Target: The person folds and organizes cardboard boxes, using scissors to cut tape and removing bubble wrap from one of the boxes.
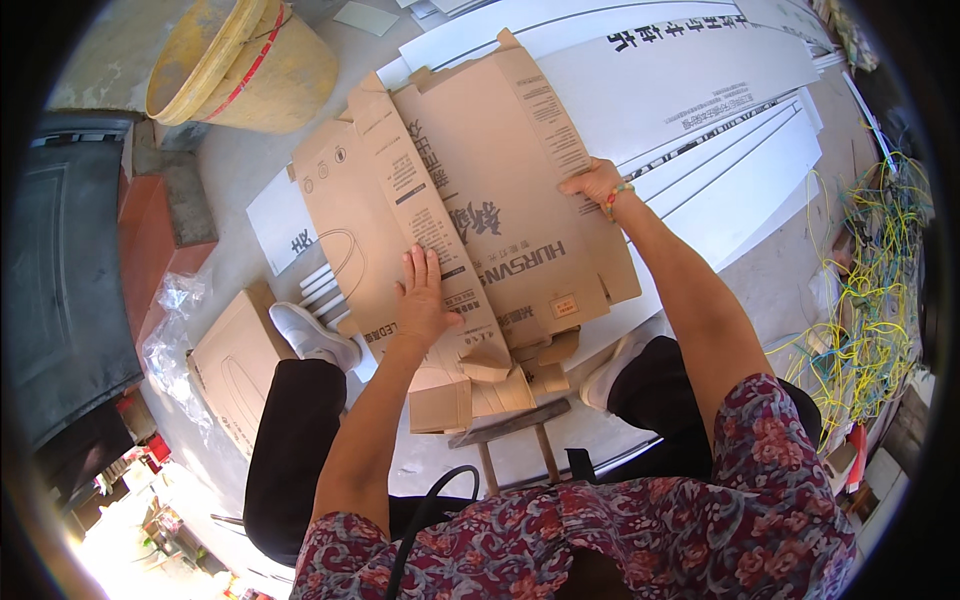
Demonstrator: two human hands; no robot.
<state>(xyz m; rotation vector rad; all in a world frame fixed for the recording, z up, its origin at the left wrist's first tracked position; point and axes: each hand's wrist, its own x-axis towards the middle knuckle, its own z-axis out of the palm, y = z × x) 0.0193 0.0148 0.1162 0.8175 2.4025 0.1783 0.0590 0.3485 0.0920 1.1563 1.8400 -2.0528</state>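
Observation:
A large flattened cardboard box with printed writing lies before me, tilted, its end flaps loose. My left hand rests flat on its left part, fingers spread, beside a long folded side panel. With my right hand I grip the box's right edge, thumb on top and the fingers underneath hidden. More folded cardboard shows under its lower end, by a small wooden stool or frame between my legs.
White printed panels lie beyond and to the right. A yellow plastic bucket stands upper left. Another cardboard box and clear plastic wrap are at left. Tangled yellow and green wires lie at right.

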